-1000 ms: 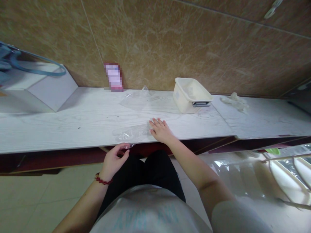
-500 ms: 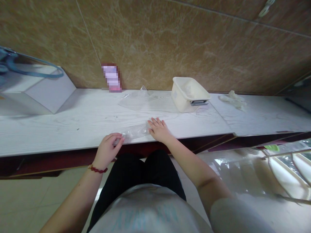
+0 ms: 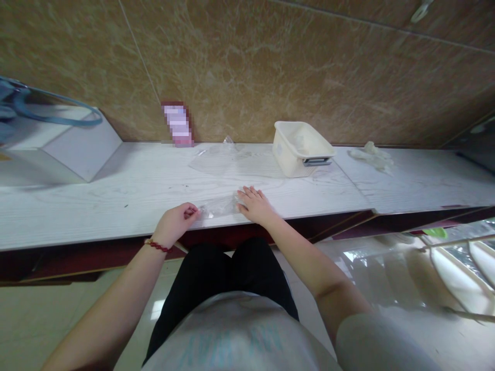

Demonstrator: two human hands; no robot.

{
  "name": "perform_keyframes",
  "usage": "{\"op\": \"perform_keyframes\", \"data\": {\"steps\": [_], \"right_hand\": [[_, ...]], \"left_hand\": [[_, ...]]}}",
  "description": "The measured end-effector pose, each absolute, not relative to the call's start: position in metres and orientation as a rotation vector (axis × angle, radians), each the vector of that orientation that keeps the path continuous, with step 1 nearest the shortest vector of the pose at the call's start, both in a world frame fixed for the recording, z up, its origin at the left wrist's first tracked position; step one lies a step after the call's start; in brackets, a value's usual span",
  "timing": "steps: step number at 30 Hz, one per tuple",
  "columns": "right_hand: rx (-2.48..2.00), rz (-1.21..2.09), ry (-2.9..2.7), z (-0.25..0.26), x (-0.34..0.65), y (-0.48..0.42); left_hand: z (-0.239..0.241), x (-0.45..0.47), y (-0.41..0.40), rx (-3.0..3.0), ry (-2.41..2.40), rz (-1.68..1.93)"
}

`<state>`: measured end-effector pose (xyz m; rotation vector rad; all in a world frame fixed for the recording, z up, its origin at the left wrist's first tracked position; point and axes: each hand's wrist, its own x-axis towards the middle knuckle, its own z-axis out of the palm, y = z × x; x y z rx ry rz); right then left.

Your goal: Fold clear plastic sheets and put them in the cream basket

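Observation:
A strip of clear plastic, apparently a folded bag, lies flat near the counter's front edge between my hands. My left hand, with a red bead bracelet at the wrist, is closed in a pinch on the strip's left end. My right hand rests palm down with fingers spread, pressing the strip's right end on the counter. Behind them another clear plastic sheet lies spread toward the wall.
A cream plastic bin with a grey handle stands behind my right hand. Farther right lies a crumpled whitish glove-like thing. A white box with a blue strap sits at left. A blurred pink-purple item leans on the wall.
My left hand has moved slightly up and onto the counter, its fingers now pinched at the strip's end. The right hand has stayed almost in place.

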<state>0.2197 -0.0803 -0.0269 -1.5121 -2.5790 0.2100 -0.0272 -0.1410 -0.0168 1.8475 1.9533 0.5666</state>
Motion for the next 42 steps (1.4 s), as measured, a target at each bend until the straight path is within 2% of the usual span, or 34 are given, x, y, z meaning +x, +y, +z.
{"op": "perform_keyframes", "data": {"steps": [7, 11, 20, 32, 39, 42], "right_hand": [[-1.462, 0.268, -2.374, -0.021, 0.237, -0.075], [-1.588, 0.271, -2.298, -0.018, 0.258, -0.06], [-1.725, 0.373, -2.441, -0.01, 0.278, -0.045], [-1.744, 0.618, -2.446, 0.005, 0.261, -0.041], [-1.816, 1.101, -1.945, -0.002, 0.256, -0.052], [-1.866, 1.182, -1.902, -0.008, 0.257, -0.055]], "left_hand": [[-0.019, -0.027, -0.136, 1.961, 2.011, 0.501], [-0.02, -0.029, -0.133, 2.048, 1.991, 0.488], [-0.028, -0.035, -0.124, 2.269, 1.923, 0.561], [-0.04, -0.05, -0.109, 2.53, 1.555, 0.463], [-0.04, -0.048, -0.111, 2.54, 1.612, 0.373], [-0.04, -0.048, -0.112, 2.537, 1.62, 0.371]]}}
